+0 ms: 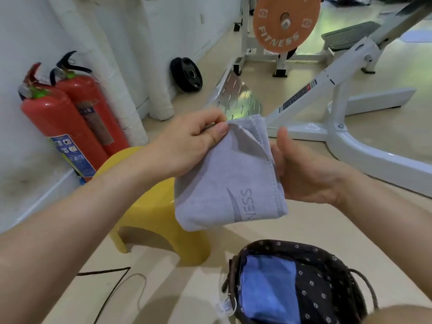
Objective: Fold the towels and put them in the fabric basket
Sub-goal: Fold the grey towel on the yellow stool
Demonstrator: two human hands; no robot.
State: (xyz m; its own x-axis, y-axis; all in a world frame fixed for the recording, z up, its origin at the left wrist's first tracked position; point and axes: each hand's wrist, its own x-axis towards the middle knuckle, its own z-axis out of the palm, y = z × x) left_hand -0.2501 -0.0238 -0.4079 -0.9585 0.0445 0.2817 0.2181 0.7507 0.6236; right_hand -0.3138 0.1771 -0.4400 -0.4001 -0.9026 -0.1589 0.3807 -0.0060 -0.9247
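Gym floor corner: items and positions.
Centre: towel point(231, 174) held between left hand point(194, 139) and right hand point(301, 169). Near right, below it: basket point(327, 284) on the floor, second towel point(266, 288) inside. Left of the basket: stool point(152, 206). Far left, against the wall: fire extinguishers point(58, 127). Farther along the wall: weight plates point(187, 74). Right: bench frame point(350, 141).

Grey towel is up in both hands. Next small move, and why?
Probably lower the grey towel into the fabric basket, onto the blue towel. It already hangs folded over, the left hand pinching its top corner, the right hand against its side edge, and the basket sits open just below to the right.
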